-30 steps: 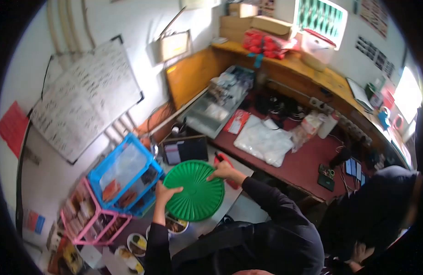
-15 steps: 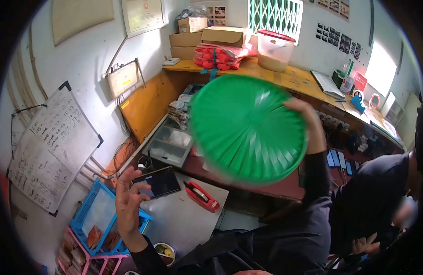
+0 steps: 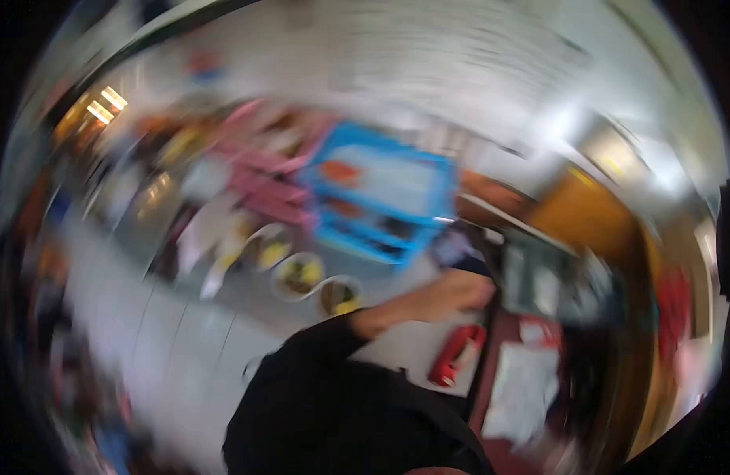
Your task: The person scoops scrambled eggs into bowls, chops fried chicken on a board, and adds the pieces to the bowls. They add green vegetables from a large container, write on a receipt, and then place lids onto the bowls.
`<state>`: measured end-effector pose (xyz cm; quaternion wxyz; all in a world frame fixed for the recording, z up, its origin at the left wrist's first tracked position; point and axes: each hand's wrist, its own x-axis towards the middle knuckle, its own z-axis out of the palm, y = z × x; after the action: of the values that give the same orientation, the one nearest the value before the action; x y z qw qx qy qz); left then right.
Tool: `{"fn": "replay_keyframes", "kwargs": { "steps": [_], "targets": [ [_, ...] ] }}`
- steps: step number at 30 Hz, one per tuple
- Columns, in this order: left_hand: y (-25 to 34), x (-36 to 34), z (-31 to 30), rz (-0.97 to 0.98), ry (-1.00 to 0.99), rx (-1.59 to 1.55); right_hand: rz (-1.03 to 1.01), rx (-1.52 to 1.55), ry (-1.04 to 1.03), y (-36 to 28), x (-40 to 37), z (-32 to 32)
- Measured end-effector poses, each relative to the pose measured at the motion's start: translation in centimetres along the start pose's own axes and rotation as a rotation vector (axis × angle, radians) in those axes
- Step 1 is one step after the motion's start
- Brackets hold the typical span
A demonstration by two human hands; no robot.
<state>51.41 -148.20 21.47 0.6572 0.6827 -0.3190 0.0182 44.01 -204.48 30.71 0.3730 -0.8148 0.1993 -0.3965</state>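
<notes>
Red tool (image 3: 457,355) lies on grey tabletop (image 3: 411,339) near L hand (image 3: 462,290), blurred: can't tell how open or if gripping; R hand unseen, ditto.

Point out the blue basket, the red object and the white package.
Blue basket (image 3: 381,205), head view: its middle bar.
Red object (image 3: 449,359), head view: its body.
White package (image 3: 523,388), head view: its middle.

Narrow gap between forearm (image 3: 404,309) and red tool (image 3: 457,356), blue basket (image 3: 396,147) (blurred) beyond
</notes>
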Motion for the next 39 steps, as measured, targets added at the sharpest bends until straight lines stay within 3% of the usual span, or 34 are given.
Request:
{"fn": "replay_keyframes", "kwargs": {
  "steps": [3, 4, 7, 8, 11, 12, 15, 19, 23, 26, 29, 35, 39],
  "targets": [
    [1.2, 0.1, 0.8, 0.218, 0.111, -0.073, -0.151, -0.006, -0.442, -3.4, -5.3, 16.6],
    [2.3, -0.5, 0.1, -0.028, 0.005, -0.142, -0.188, 0.006, -0.556, -4.4, -7.8, 19.6],
    [4.2, -2.0, -0.3, -0.088, 0.045, -0.312, -0.263, 0.029, -0.798, -6.9, -14.8, 24.3],
    [3.8, -2.0, 0.2, 0.01, 0.136, -0.264, -0.281, 0.048, -0.857, -7.8, -16.6, 25.3],
    [2.1, -1.9, 0.6, 0.174, 0.156, -0.083, -0.337, 0.07, -0.993, -9.1, -20.0, 26.6],
    [1.9, -2.0, 0.8, 0.092, 0.168, -0.221, -0.353, 0.071, -1.028, -9.6, -20.7, 26.9],
    [3.0, -2.4, 0.2, 0.003, 0.118, -0.248, -0.382, 0.074, -1.08, -10.8, -22.2, 27.2],
    [2.8, -2.6, -1.3, 0.116, 0.092, 0.013, -0.42, 0.049, -1.09, -12.4, -23.1, 27.7],
    [3.2, -2.0, -1.1, 0.137, 0.065, -0.179, -0.475, 0.009, -1.079, -15.0, -24.9, 28.0],
    [4.3, -0.5, 1.1, 0.43, 0.245, -0.209, -0.513, -0.016, -1.077, -18.3, -27.3, 29.2],
    [5.1, -2.8, 3.0, 0.58, 0.238, -0.156, -0.561, -0.063, -1.063, -21.8, -30.5, 29.3],
    [6.9, -12.7, 1.6, 0.676, 0.104, -0.059, -0.613, -0.119, -1.092, -30.0, -37.9, 31.1],
    [8.1, -13.8, -0.1, 0.758, 0.076, -0.048, -0.629, -0.134, -1.125, -34.2, -42.5, 32.1]
  ]
}}
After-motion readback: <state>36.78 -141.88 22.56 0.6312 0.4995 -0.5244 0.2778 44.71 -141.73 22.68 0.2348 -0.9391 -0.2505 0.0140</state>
